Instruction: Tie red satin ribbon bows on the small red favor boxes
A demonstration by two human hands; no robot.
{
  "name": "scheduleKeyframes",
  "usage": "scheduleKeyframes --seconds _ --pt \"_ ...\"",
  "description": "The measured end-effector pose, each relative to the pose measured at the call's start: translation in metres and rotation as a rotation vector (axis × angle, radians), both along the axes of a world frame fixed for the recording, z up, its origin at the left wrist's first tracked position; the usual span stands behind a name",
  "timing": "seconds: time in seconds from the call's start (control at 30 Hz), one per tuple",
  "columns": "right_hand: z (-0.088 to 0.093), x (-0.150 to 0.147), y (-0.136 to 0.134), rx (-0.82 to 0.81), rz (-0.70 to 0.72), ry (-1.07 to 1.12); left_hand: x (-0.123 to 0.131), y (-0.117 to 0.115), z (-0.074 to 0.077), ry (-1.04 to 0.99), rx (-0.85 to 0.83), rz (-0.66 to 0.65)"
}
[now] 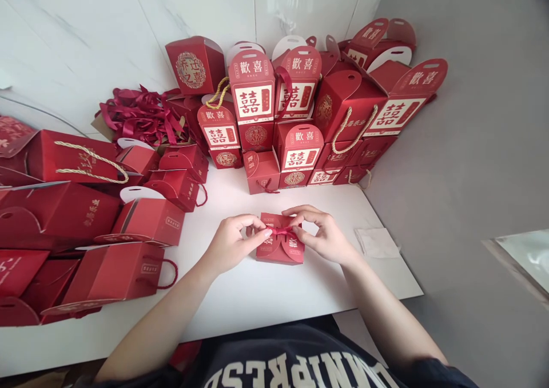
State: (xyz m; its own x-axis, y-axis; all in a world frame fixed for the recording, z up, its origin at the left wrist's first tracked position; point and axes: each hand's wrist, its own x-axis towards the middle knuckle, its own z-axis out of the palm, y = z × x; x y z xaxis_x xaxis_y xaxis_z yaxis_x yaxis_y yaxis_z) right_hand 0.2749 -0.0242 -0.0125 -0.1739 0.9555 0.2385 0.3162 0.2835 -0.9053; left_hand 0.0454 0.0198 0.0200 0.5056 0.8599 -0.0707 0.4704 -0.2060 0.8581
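A small red gift box [281,255] with folded-over flaps and white characters sits on the white table in front of me. A red ribbon [282,231] crosses its top, gathered at the middle in what looks like a knot or bow. My left hand [235,239] pinches the ribbon's left side between thumb and fingertips. On the other side, my right hand [322,234] grips the ribbon's right part with thumb and fingers, its outer fingers reaching over the box's far edge. Both hands partly cover the box top.
Several red gift boxes [256,94] are stacked along the tiled wall. More red boxes [141,216], some with cord handles, crowd the left side. A heap of red ribbons [139,116] lies behind them. A white folded packet [377,243] rests right, beside the grey partition [446,165].
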Motion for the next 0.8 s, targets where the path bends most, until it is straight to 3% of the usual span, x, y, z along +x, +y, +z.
scheduleKeyframes --seconds 0.3,0.6,0.8 --pt "-0.005 0.012 -0.011 -0.038 -0.172 -0.094 -0.009 -0.005 -0.008 0.101 0.128 0.048" --pt "0.006 0.021 -0.004 -0.012 0.010 -0.092 -0.010 0.010 -0.008 -0.023 0.447 -0.225" --pt "0.014 0.020 0.003 0.029 0.191 -0.171 -0.015 0.019 -0.004 0.100 0.612 -0.399"
